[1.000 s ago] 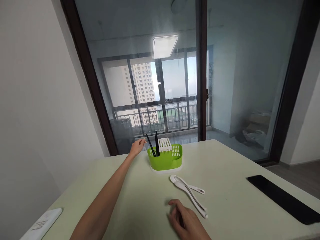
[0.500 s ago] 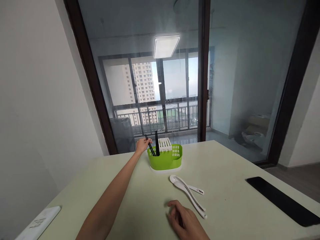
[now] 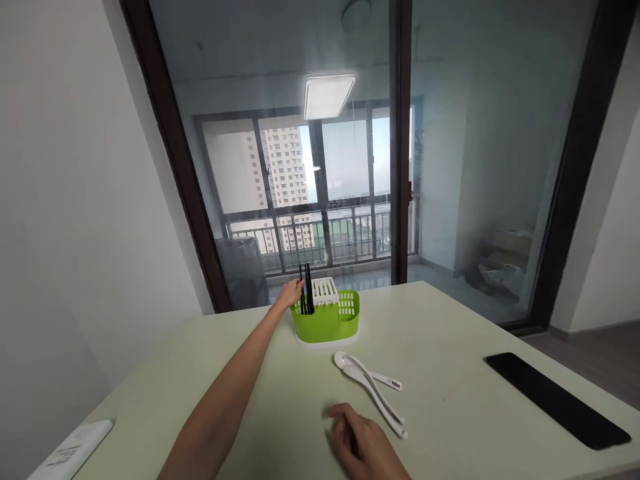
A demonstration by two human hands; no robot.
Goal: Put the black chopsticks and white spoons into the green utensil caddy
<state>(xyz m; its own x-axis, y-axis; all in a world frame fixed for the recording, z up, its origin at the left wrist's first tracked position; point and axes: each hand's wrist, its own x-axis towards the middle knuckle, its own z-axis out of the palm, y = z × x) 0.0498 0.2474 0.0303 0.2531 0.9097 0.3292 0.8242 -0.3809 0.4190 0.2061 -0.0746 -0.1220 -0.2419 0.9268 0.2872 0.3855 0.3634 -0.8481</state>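
Note:
A green cutlery caddy [image 3: 327, 321] with a white slotted insert stands near the table's far edge. Black chopsticks [image 3: 306, 287] stand upright in its left compartment. My left hand [image 3: 291, 293] reaches far out and grips those chopsticks at the caddy's left rim. My right hand [image 3: 361, 447] rests on the table near me, fingers loosely curled and holding nothing. Just right of it lie two white spoons [image 3: 371, 387], overlapping, bowls pointing toward the caddy.
A black flat slab [image 3: 556, 399] lies at the table's right edge. A white remote-like device [image 3: 70, 450] sits at the near left corner. Behind the pale green table [image 3: 450, 347] is a glass sliding door with a dark frame.
My left hand moved right from beside the caddy and closed on the chopsticks, which now stand together upright instead of spread. My right hand stayed still.

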